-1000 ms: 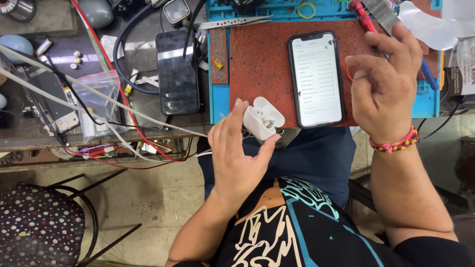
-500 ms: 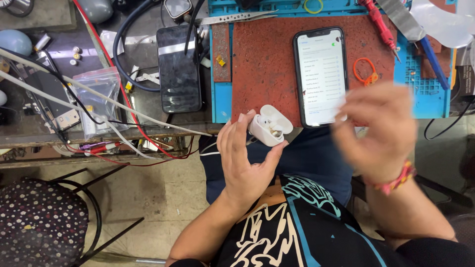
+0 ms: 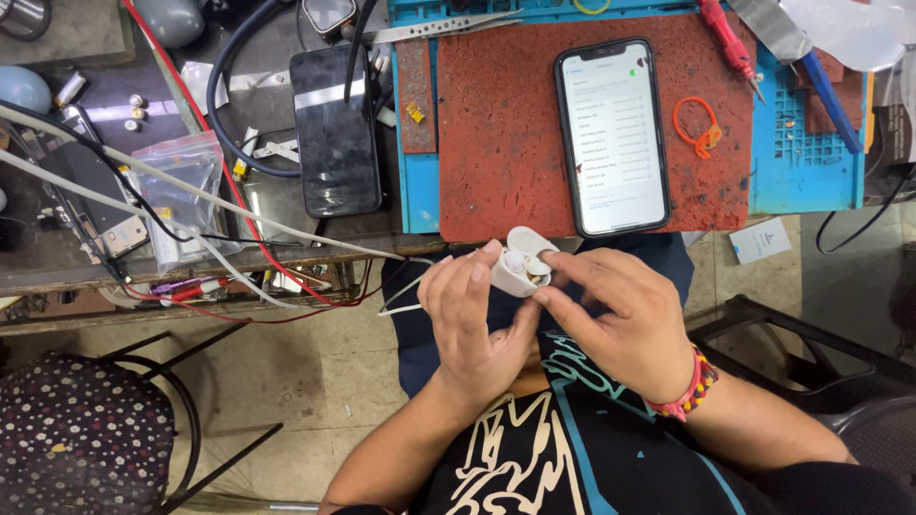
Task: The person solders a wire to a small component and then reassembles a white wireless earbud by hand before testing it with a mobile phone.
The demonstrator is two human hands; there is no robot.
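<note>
Earbud case (image 3: 520, 262), lid flipped open, sits gripped in my left hand (image 3: 477, 319) just below the mat (image 3: 496, 143); my right hand (image 3: 615, 315) comes from the right, fingertips (image 3: 546, 277) pinching at its mouth.

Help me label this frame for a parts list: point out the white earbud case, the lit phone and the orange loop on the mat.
white earbud case (image 3: 516, 271), head view, on its body below the open lid.
lit phone (image 3: 615, 138), head view, middle of its bright screen.
orange loop (image 3: 691, 116), head view, on the ring's left edge.
</note>
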